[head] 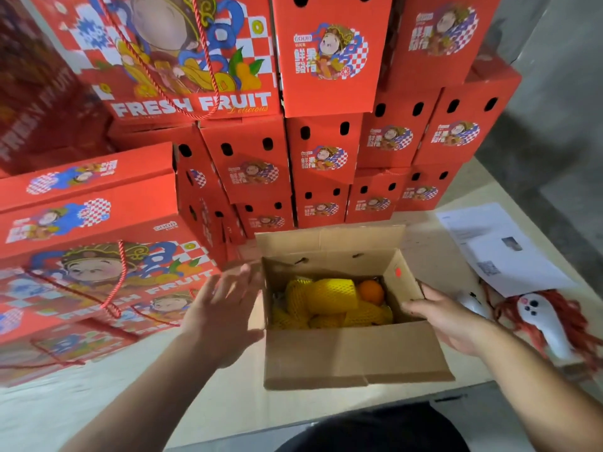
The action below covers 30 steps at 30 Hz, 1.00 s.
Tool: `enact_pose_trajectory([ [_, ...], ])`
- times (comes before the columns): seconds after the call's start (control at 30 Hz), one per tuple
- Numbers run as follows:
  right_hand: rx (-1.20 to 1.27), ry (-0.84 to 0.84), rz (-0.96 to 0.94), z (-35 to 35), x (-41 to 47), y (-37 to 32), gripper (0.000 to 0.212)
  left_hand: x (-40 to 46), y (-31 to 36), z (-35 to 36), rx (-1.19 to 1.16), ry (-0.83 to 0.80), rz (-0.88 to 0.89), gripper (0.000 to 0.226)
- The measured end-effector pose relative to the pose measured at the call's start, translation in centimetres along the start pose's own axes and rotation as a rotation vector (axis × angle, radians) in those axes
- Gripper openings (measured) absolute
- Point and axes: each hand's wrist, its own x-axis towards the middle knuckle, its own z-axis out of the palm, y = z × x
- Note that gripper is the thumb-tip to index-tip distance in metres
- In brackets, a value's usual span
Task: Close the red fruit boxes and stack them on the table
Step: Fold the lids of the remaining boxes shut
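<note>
An open fruit box stands on the table in front of me, its brown inner flaps spread wide. Inside lie fruits in yellow foam nets and one bare orange. My left hand hovers just left of the box with fingers apart, blurred and holding nothing. My right hand rests at the box's right wall, fingers touching the right flap. Closed red fruit boxes are stacked in rows behind the open one.
More closed red boxes with rope handles pile up on the left. At the right lie white paper sheets and a white tool among red cords. The table edge runs just in front of me.
</note>
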Motion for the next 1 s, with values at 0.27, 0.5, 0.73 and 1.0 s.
enact_pose_trajectory([
  [0.27,-0.381,0.237,-0.183,-0.2,0.3,-1.5,0.06,-0.4,3.1,0.9,-1.594,-0.251,0.229,0.094],
  [0.5,-0.045,0.149,-0.008,1.1,0.9,0.2,0.06,-0.9,7.0,0.9,-2.044,0.094,-0.107,0.044],
  [0.73,0.139,0.219,-0.051,2.4,-0.1,0.8,0.059,0.3,7.2,3.1,-2.058,-0.052,-0.153,0.068],
  [1.0,-1.252,0.807,-0.742,1.7,-0.1,-3.1,0.079,4.9,5.0,-0.2,-0.842,0.463,-0.329,0.076],
])
